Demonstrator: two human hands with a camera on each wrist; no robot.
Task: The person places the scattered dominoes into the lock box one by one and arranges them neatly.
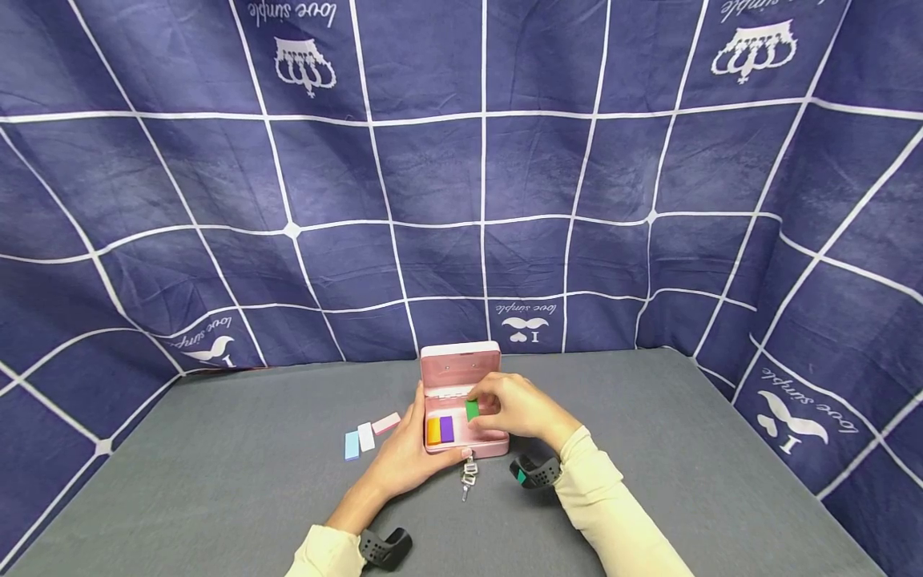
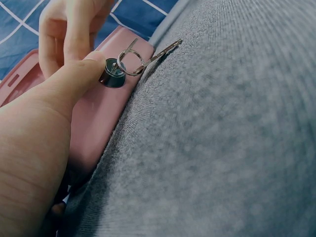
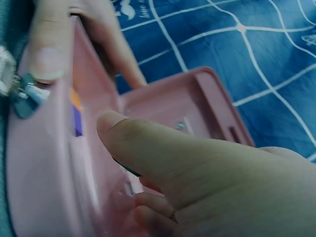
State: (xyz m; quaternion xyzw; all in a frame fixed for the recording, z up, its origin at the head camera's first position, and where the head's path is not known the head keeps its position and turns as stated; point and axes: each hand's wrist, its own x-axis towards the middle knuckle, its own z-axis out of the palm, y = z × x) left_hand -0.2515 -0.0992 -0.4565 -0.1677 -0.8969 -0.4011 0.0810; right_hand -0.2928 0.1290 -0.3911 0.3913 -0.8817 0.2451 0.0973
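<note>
A small pink metal lockbox (image 1: 493,449) stands with its lid (image 1: 459,370) raised at the back. My left hand (image 1: 405,458) holds the box by its left side, the thumb along the front rim beside the lock (image 2: 113,74). Over the right part of the interior, my right hand (image 1: 525,407) pinches a green block (image 1: 472,409) between thumb and fingers. An orange block (image 1: 433,431) and a purple block (image 1: 447,429) lie side by side in the box's left part. In the right wrist view the thumb hides most of the green block.
Left of the box, a light blue block (image 1: 351,445), a white block (image 1: 366,437) and a pink block (image 1: 386,424) lie on the grey tabletop (image 1: 245,481). Keys on a ring (image 1: 469,473) hang at the box's front. A blue gridded cloth (image 1: 433,176) rises behind.
</note>
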